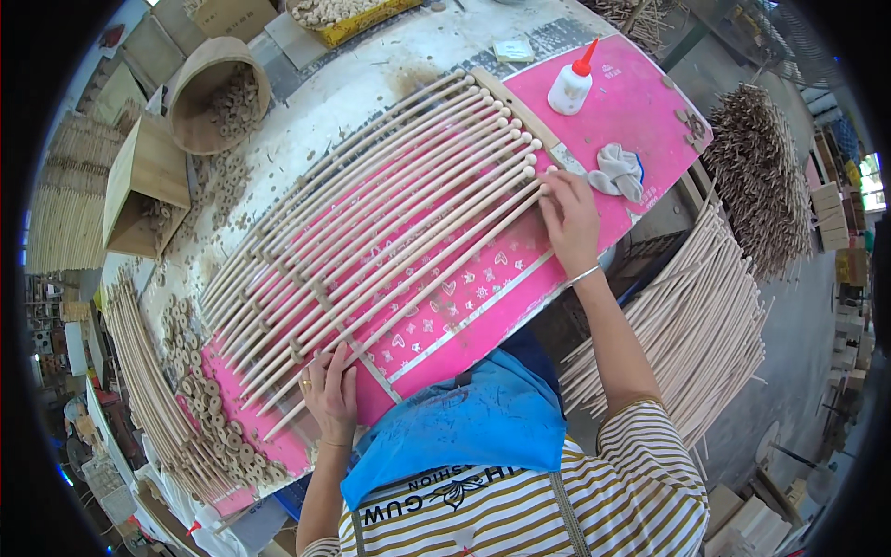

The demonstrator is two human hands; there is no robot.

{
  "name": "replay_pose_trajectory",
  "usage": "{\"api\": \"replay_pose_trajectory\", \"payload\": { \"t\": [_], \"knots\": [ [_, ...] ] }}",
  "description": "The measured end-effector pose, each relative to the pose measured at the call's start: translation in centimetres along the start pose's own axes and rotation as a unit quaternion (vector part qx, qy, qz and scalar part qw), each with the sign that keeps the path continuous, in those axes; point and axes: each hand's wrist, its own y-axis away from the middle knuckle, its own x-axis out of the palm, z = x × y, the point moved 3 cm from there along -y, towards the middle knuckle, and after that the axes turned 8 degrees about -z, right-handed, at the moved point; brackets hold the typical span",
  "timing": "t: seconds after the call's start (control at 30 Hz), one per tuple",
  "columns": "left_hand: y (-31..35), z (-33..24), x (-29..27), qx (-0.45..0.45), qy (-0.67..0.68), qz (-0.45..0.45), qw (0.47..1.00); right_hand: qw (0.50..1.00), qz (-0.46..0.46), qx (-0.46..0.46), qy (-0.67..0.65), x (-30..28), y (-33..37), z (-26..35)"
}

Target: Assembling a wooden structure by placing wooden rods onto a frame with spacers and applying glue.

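A row of thin wooden rods (418,200) with round ball ends lies side by side across a pink patterned mat (445,306). My right hand (571,218) has its fingers closed at the ball end of the nearest rod (464,252). Further down that same rod, toward its plain end, my left hand (329,395) has curled fingers on it, partly hiding it. Small wooden rings (295,348) sit on some rods near their lower left ends. Loose wooden rings (218,418) lie heaped just left of my left hand.
A white glue bottle (570,88) with a red tip and a crumpled whitish cloth (619,172) are on the right. At the left stand a round wooden tub (190,111) and an open wooden box (139,200). Bundled rods (682,325) flank the table's right side.
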Motion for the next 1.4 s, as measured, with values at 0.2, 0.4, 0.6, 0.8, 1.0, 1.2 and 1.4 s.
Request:
{"api": "replay_pose_trajectory", "payload": {
  "t": [0.2, 0.4, 0.6, 0.8, 1.0, 1.2, 1.4],
  "knots": [
    [-4.5, 0.8, 0.5, -0.003, 0.021, -0.022, 1.000, 0.996, 0.044, -0.046, 0.061, 0.7, -1.9, -2.4],
    [-7.7, 0.7, 2.0, 0.031, 0.059, 0.011, 0.998, 0.999, 0.031, -0.016, 0.036, 1.1, -3.7, -2.4],
    [-7.9, 0.6, 2.2, 0.049, 0.042, 0.006, 0.998, 0.989, 0.111, -0.054, 0.085, 3.0, -5.5, -2.7],
    [-7.3, 0.8, 2.4, 0.049, 0.032, -0.004, 0.998, 0.992, 0.069, -0.018, 0.108, 1.9, -6.9, -4.5],
    [-7.6, 0.8, 2.6, 0.046, 0.044, -0.009, 0.998, 0.988, 0.089, -0.099, 0.082, 3.0, -6.9, -3.8],
    [-7.4, 0.8, 2.1, 0.017, 0.075, -0.022, 0.997, 0.986, 0.075, -0.082, 0.122, 2.4, -8.0, -4.9],
    [-8.2, 1.4, 1.9, -0.020, 0.100, -0.025, 0.994, 0.995, 0.059, -0.019, 0.075, 4.3, -9.2, -5.1]
  ]
}}
